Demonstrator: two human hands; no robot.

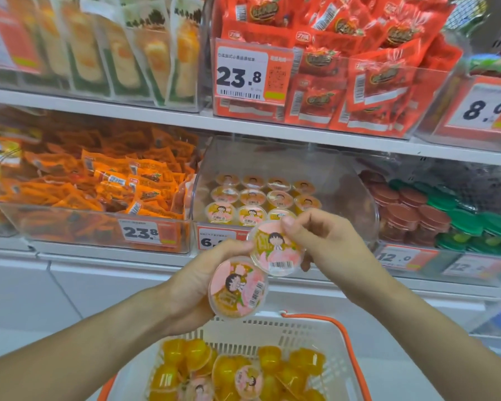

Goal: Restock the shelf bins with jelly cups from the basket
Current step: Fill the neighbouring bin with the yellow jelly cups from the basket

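Basket is still loaded with cups, bin has room along its front edge. My left hand holds one cup; right hand only pinches another cup by the rim, so I reckon it could slip.

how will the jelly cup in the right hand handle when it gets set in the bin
The jelly cup looks like rigid clear plastic, so probably stiff. Its round, wide shape should sit flat on the bin's rows. Right hand only pinches it, suggesting it is light.

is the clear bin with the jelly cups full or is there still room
Partly full: the clear bin holds three rows of jelly cups, its upper space bare.
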